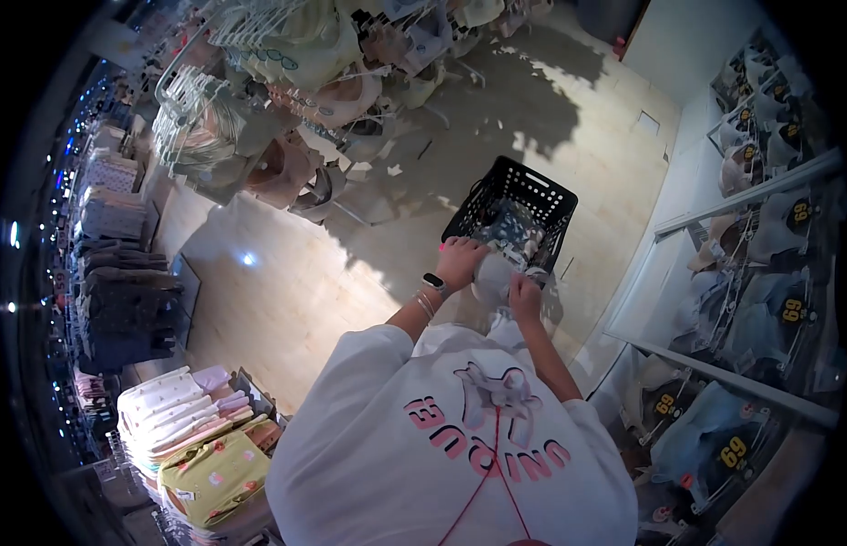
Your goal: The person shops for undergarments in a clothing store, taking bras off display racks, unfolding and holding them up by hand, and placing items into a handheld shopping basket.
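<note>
A pale grey bra [491,276], its cup rounded, hangs between my two hands in front of my body. On its left side my left hand [461,259], with a dark watch at the wrist, is closed with the fingers curled over its upper edge. My right hand [525,296] pinches its right side; a small tag or hanger piece near these fingers is hard to make out. Just beyond my hands is a black perforated shopping basket [555,193], with a dark patterned item [514,223] inside.
Racks of hanging bras [296,91] stand at upper left. Folded clothes [182,409] and darker garments [127,291] line the left. To the right, wall racks [742,373] carry bras with yellow "69" tags. Pale floor [287,300] runs between them.
</note>
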Tool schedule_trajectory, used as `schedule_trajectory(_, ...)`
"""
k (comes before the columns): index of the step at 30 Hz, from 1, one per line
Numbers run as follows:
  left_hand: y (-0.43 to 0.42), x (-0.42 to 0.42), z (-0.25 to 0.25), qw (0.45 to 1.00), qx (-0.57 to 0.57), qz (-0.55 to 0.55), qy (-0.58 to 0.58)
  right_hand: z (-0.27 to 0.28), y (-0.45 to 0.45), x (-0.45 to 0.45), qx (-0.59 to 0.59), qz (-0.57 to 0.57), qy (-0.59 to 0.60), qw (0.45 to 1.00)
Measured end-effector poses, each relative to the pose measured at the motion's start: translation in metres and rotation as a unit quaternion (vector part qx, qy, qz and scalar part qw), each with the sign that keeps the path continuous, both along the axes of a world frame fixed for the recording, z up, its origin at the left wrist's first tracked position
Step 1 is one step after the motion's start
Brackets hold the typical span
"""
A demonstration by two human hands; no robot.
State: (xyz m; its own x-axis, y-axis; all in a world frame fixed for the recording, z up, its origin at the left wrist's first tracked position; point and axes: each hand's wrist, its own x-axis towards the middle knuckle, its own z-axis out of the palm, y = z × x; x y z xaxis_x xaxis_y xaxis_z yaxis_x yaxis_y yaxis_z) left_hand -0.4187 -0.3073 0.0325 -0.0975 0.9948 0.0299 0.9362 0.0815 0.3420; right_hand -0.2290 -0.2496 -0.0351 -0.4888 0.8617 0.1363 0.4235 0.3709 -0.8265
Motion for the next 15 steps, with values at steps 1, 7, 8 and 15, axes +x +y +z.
schedule_trajectory(1, 0.007, 0.0, -0.002, 1.0, 0.007, 0.01, 0.024, 0.004, 0.01, -0.001, -0.013, 0.015, -0.003, 1.0)
schedule_trajectory(7, 0.047, -0.001, -0.006, 0.997, 0.0, 0.057, 0.044, 0.012, 0.059, -0.005, -0.072, 0.082, -0.024, 0.994)
schedule_trajectory(8, 0.053, -0.001, -0.006, 0.997, -0.002, 0.057, 0.042, 0.013, 0.063, -0.006, -0.071, 0.077, -0.019, 0.994)
schedule_trajectory(15, 0.089, -0.007, -0.005, 0.998, 0.011, 0.042, 0.054, 0.012, 0.097, -0.015, -0.116, 0.034, 0.022, 0.992)
